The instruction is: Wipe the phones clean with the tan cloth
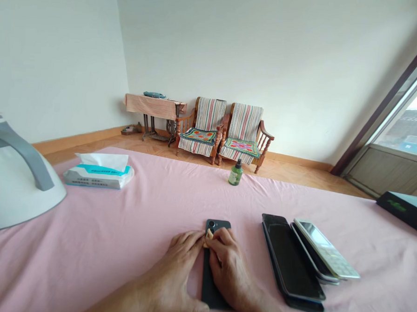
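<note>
A dark smartphone (213, 286) lies back side up on the pink cloth, its camera lenses near the far end. My left hand (174, 270) braces the phone along its left side, with the fingers by the upper edge and the thumb at the lower corner. Pinched in the fingers of my right hand (231, 264) is a small yellowish piece of cloth (208, 235), pressed against the phone's back just below the cameras. Part of the phone is hidden beneath my right hand.
To the right lie stacked smartphones (290, 253) and a keypad phone (325, 248). A green spray bottle (235, 173) stands farther back. At left are a tissue pack (97, 176) and a white-grey appliance (21, 183). A black box (404, 210) sits at the far right.
</note>
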